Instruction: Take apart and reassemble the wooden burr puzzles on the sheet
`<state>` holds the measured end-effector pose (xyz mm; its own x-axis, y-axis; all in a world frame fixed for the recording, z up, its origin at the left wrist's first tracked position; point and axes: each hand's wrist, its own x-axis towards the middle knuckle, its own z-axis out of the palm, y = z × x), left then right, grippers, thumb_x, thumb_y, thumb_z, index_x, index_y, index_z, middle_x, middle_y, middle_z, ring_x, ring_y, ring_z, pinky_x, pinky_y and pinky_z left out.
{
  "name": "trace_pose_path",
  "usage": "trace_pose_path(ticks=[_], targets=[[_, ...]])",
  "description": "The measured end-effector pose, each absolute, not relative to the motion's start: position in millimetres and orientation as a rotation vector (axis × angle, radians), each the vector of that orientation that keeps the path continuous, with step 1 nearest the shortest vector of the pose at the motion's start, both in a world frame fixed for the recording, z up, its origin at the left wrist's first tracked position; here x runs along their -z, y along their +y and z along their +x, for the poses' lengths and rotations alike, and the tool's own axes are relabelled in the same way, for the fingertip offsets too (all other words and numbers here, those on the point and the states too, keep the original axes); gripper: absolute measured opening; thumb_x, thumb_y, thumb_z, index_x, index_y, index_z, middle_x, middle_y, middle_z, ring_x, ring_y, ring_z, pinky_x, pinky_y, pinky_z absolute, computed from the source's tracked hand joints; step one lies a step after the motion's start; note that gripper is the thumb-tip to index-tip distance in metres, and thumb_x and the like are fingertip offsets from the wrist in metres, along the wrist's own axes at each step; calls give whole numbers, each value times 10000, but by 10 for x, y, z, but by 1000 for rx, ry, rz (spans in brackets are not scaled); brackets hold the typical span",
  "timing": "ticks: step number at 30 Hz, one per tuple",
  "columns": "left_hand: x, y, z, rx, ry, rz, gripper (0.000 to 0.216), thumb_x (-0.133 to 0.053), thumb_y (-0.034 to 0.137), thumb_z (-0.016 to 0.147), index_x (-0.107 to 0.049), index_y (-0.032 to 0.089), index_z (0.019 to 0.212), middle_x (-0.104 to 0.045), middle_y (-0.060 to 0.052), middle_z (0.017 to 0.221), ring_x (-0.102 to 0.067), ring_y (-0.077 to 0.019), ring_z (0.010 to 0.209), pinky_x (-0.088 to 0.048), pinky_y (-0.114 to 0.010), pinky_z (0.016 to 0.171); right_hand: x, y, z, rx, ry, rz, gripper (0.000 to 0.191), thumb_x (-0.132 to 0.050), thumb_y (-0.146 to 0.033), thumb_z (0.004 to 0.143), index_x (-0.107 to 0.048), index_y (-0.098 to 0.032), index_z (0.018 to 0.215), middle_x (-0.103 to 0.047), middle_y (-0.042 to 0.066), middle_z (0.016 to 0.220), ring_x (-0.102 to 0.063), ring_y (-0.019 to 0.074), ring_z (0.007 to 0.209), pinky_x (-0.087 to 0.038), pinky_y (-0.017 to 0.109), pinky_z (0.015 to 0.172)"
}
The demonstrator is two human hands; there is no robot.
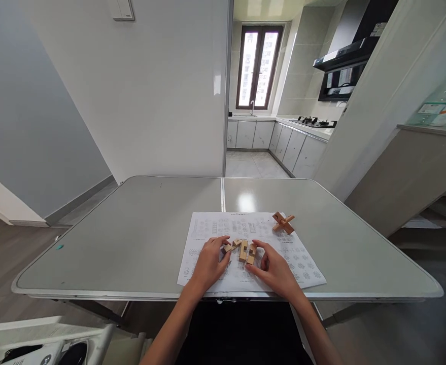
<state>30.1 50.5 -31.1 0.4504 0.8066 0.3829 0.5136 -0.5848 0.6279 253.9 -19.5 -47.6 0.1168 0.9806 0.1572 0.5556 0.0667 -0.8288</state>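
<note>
My left hand [209, 262] has its thumb and forefinger curled around a small notched wooden puzzle piece [227, 248]. In my right hand [275, 269], thumb and forefinger pinch the two ends of another notched wooden puzzle piece [251, 254]. Between the hands a third light wooden piece [243, 251] lies close beside the right-hand one, a notch showing in its side. All of this is over a printed sheet [203, 253] covered in small line diagrams. Darker reddish wooden pieces [283, 223] lie crossed at the sheet's upper right corner.
The sheet lies on a grey-green table [131, 238] with a metal edge and a centre seam. A tiny green bit [59, 247] sits near the left edge. Plastic bottles [445, 104] stand on a shelf at the right. A white chair-like object [55, 344] is at lower left.
</note>
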Motion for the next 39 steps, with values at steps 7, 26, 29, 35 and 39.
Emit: trace_pose_path(ticks=[7,26,29,35,39], targets=[[314,493,292,-967,1150,2248,320,-610,272,955,-606,262,1274,-734,-57,1109,-695,-264,1058,-573,-455,939,394,-255,2511,-739,-1527,-1531,686,-749,-386,824,-480,-249,1440,-633,-40,750,-615,193,666,-508,324,663],[243,414,320,-1059,983,2197,322,-570,311,1015,-576,287,1335,-735,-36,1245,-703,-228,1154,-577,-425,1015,434,-263,2517,-804,-1425,-1412,517,-813,-565,767,-573,-229,1078,-601,-12,806,-561,171,654,-501,302,604],[246,400,324,-1065,945,2209,321,-582,332,1014,-586,291,1333,-730,-33,1276,-695,-230,1183,-575,-427,1027,393,-272,2514,-824,-1447,-1400,493,-749,-615,816,-572,-230,1069,-582,-13,786,-542,175,654,-479,300,611],[208,359,338,-1096,889,2183,377,-618,353,1004,-544,295,1369,-749,-21,1253,-695,-229,1202,-550,-449,1075,385,-290,2515,-880,-1413,-1364,438,-483,-663,977,-507,-237,876,-438,-54,668,-416,144,573,-371,269,542],[182,332,330,-1096,874,2170,356,-631,393,995,-558,301,1331,-752,-28,1249,-683,-256,1228,-556,-472,1065,387,-290,2540,-959,-1364,-1286,446,-396,-647,1022,-509,-239,881,-413,-68,608,-382,132,516,-361,269,510]])
